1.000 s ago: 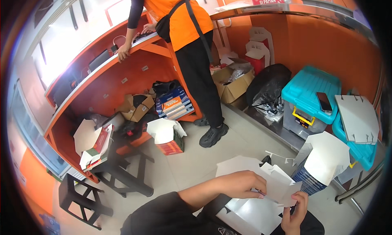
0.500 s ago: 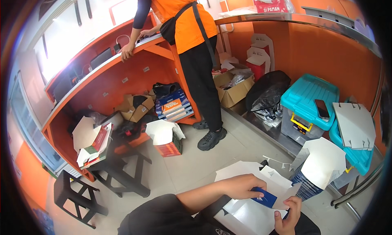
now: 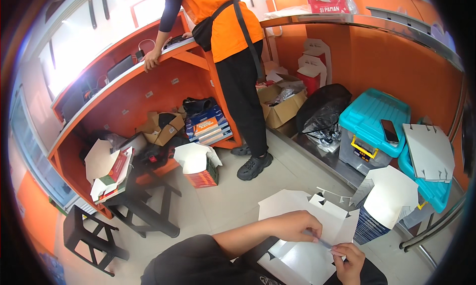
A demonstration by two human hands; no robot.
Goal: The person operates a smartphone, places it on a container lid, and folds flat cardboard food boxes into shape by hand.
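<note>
A white-lined cardboard carton (image 3: pixel 303 262) rests on my lap with its flaps spread open. My left hand (image 3: pixel 296 226) reaches over it from the left and pinches one end of a narrow blue-edged flap (image 3: pixel 319 241), seen nearly edge-on. At the other end of that flap, my right hand (image 3: pixel 351 261) closes thumb and fingers on it. Larger white flaps (image 3: pixel 285 204) stand out beyond my hands. The carton's underside is hidden.
An opened blue carton (image 3: pixel 372 223) stands at right, near teal-lidded bins (image 3: pixel 377 114) carrying a phone and flat grey cardboard. A red-green carton (image 3: pixel 199 168) is on the floor. Black stools (image 3: pixel 91 238) stand left. A person in orange (image 3: pixel 233 32) leans on the orange counter (image 3: pixel 124 79).
The flap between my hands has tipped from showing its blue face to nearly edge-on. My right hand has lowered slightly and its fingers have drawn together. The view has shifted a little.
</note>
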